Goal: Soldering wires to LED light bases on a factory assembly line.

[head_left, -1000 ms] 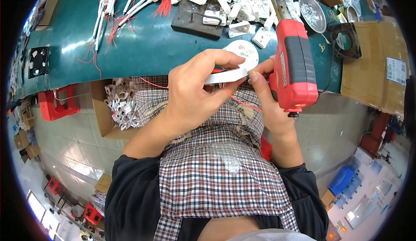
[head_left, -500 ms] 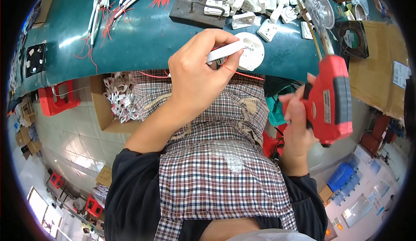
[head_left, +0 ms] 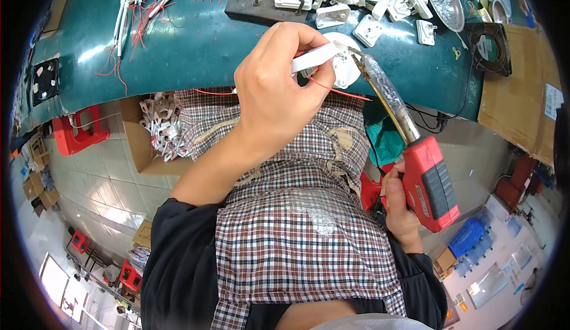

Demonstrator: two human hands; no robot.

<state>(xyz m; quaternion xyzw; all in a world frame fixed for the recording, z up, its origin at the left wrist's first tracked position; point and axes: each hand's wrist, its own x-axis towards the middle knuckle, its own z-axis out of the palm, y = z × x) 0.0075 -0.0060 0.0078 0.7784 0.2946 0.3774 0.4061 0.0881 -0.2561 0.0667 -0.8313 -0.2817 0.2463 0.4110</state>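
Note:
My left hand [head_left: 270,83] pinches a white plastic stick-shaped part [head_left: 313,58] between thumb and fingers at the bench's near edge. Red wires [head_left: 335,91] run out from beneath that hand. Behind the part lies a round white disc [head_left: 346,73], partly covered. My right hand [head_left: 401,206] is wrapped round the grip of a red and black soldering gun [head_left: 424,178]. Its long metal barrel points up and left, and the tip is at the far end of the white part; whether it touches cannot be made out.
White plug housings [head_left: 368,30] are heaped at the back beside a dark metal block [head_left: 261,6] with a handle. A metal dish [head_left: 444,2] and a small fan [head_left: 488,49] stand at the right. White tubes with red wires [head_left: 126,21] lie at left. A cardboard box of parts [head_left: 139,143] is below.
My right hand has brought the soldering gun down and left, from over the metal dish to the end of the white part. The left hand keeps its pinch, nearly still.

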